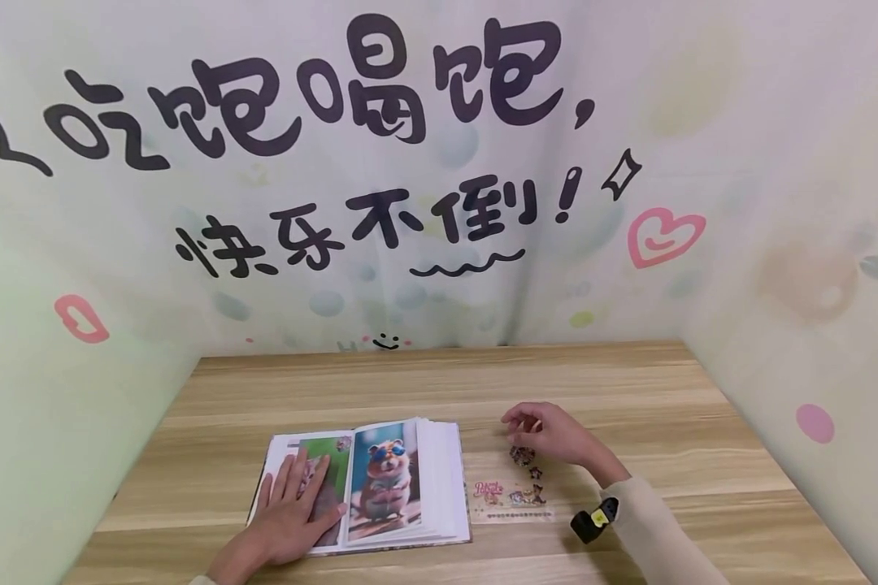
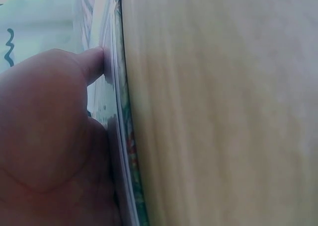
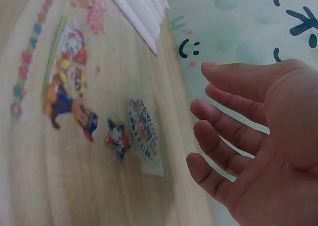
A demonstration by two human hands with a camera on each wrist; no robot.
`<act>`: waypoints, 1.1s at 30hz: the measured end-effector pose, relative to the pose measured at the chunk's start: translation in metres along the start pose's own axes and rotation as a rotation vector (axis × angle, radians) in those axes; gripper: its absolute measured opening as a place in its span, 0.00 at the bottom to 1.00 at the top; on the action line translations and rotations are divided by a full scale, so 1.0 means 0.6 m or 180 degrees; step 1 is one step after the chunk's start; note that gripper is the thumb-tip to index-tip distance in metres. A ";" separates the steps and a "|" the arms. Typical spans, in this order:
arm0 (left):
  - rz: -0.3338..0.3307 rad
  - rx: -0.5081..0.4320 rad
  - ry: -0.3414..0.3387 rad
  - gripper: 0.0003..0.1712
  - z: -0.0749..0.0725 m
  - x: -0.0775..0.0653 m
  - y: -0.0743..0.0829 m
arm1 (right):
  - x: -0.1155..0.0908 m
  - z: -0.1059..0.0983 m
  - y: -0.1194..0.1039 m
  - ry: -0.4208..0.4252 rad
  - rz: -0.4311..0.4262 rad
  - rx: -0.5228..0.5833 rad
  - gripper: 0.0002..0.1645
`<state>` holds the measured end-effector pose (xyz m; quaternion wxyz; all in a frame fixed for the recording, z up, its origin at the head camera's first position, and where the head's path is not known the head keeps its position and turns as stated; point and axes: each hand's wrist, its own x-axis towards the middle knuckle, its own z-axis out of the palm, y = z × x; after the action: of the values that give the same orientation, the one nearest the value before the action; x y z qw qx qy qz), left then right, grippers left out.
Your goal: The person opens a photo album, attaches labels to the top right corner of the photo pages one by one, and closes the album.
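Note:
An open photo album lies on the table. On its right page is a picture of a hamster in sunglasses. My left hand rests with spread fingers on the left page, over a green-edged picture that it partly hides. Right of the album lies a clear sticker sheet with cartoon dogs and a bead-like border. My right hand hovers over the sheet's far end, fingers loosely bent and holding nothing. Near those fingers in the right wrist view are a round sticker and a star sticker.
The wooden table reaches back to a printed cloth wall with large dark writing. Pale side walls stand at left and right. A black strap with a small device is on the right wrist, by a light sleeve.

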<state>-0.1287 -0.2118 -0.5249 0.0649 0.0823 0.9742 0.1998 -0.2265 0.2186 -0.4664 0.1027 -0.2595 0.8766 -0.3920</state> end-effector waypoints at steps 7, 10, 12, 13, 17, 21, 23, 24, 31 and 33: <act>-0.0022 0.0004 -0.0038 0.52 0.000 -0.001 0.000 | -0.011 0.002 0.014 -0.0002 0.0187 -0.0033 0.15; -0.0033 0.0019 -0.0062 0.52 0.001 0.000 -0.001 | -0.014 0.005 0.019 0.0004 0.0248 -0.0032 0.16; -0.0036 0.0027 -0.0072 0.52 0.001 0.000 -0.001 | -0.016 0.007 0.023 0.0004 0.0289 -0.0012 0.16; -0.0033 0.0033 -0.0067 0.52 0.001 0.001 -0.001 | -0.016 0.007 0.024 0.0006 0.0299 -0.0010 0.16; -0.0016 0.0056 -0.0030 0.52 0.002 0.002 -0.003 | -0.017 0.009 0.030 0.0029 0.0301 -0.0022 0.18; -0.0011 0.0053 -0.0018 0.52 0.001 0.002 -0.002 | -0.017 0.010 0.031 0.0073 0.0263 -0.0066 0.19; -0.0011 0.0041 -0.0014 0.52 0.001 0.001 -0.001 | -0.018 0.010 0.031 0.0098 0.0243 -0.0097 0.20; -0.0011 0.0034 -0.0008 0.52 0.000 0.001 -0.001 | -0.018 0.011 0.031 0.0112 0.0233 -0.0122 0.20; -0.0008 0.0009 0.0009 0.52 -0.002 0.000 0.001 | -0.021 0.019 0.040 0.0236 0.0236 -0.0260 0.20; -0.0004 -0.0008 0.0015 0.52 -0.001 0.000 0.000 | -0.022 0.020 0.043 0.0270 0.0241 -0.0256 0.19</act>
<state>-0.1290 -0.2118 -0.5244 0.0628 0.0811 0.9742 0.2012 -0.2206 0.2326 -0.4938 0.0696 -0.2132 0.9044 -0.3629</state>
